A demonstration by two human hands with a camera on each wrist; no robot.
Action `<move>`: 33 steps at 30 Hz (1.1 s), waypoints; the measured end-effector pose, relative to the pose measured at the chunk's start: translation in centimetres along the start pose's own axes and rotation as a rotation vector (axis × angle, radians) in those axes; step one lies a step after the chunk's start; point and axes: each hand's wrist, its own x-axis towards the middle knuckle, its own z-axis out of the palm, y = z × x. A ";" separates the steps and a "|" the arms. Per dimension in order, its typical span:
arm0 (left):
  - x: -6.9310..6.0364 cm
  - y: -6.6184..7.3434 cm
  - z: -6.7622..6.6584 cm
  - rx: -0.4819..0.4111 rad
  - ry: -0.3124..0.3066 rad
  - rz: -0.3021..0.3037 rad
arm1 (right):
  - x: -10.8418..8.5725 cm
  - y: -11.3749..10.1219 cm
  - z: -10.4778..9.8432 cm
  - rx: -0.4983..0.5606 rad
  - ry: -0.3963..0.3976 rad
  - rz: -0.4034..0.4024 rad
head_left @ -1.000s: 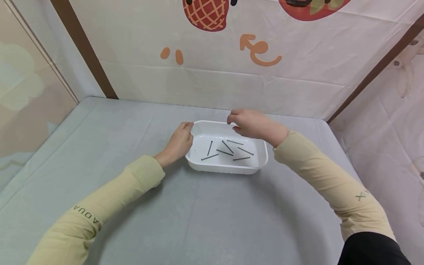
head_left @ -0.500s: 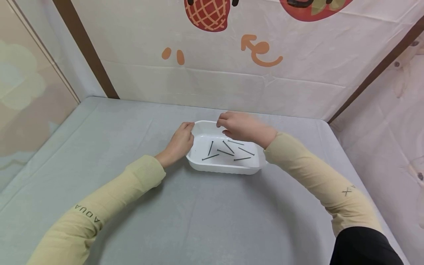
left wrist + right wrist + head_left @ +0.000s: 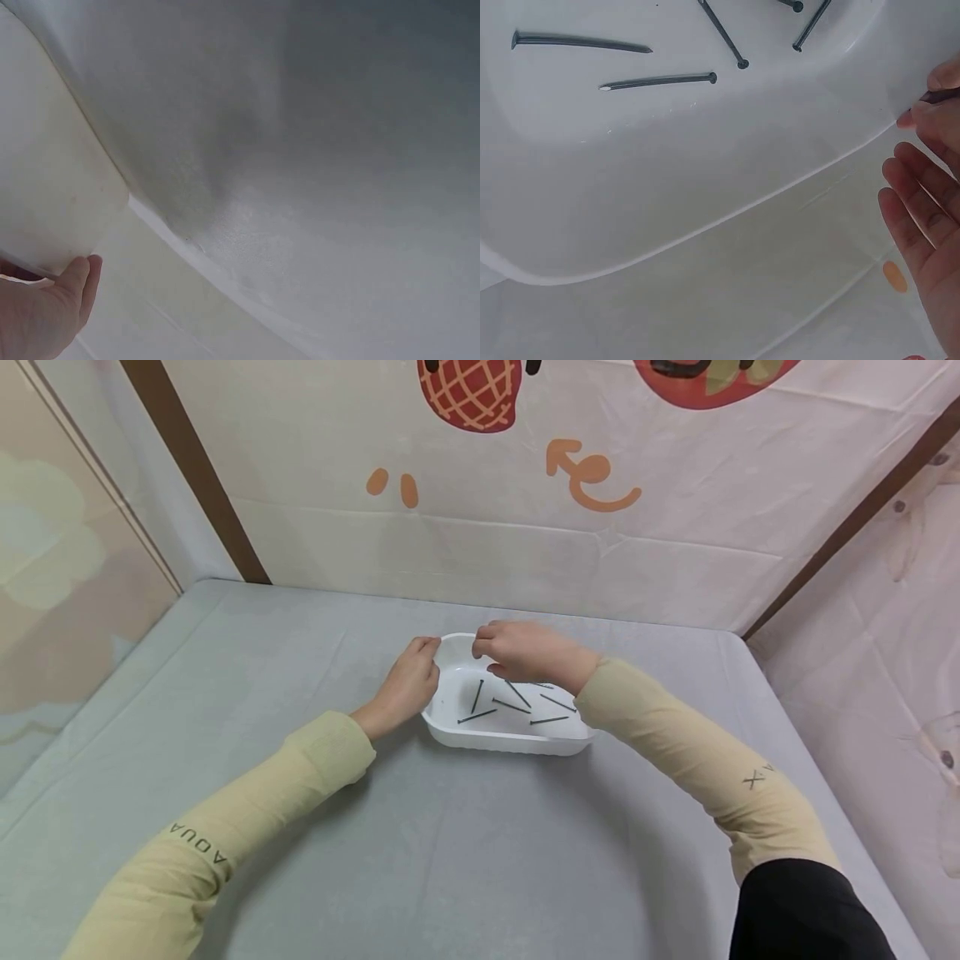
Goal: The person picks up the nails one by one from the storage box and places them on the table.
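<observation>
- Fingers of my left hand (image 3: 403,682) are gripping the rim at the left end of the white tray (image 3: 510,744); two digits are lying side by side there, and how the others are bending underneath I cannot tell. Were I pulling or pressing unevenly, the tray could be tipping or skidding on the grey tabletop (image 3: 300,860), I judge.
- Inside the tray, seven dark nails (image 3: 512,705) are lying loose at mixed angles, one partly covered by my reach. A jolt to the tray would probably be rolling them together, making single ones harder to pick out.
- Above the tray's far side, my right hand (image 3: 528,652) is hovering. A weak pinch could be letting its load fall among the nails; a careless one could be turning a sharp end into my skin. Thumb and forefinger are pressing on a dark slim piece (image 3: 941,96), mostly hidden, likely another nail; my remaining fingers are extending, slightly spread.
- Over the tray's right end, my right cuff (image 3: 600,693) is hanging; dipping lower, it might be brushing the nails.
</observation>
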 end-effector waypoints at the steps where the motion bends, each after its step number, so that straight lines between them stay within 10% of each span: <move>1: 0.0 0.0 0.0 0.000 -0.002 -0.001 | 0.1 0.0 0.1 0.000 -0.005 -0.001; 33: 0.0 0.2 -0.2 0.016 0.012 0.021 | 3.0 -0.9 3.0 0.019 -0.179 -0.098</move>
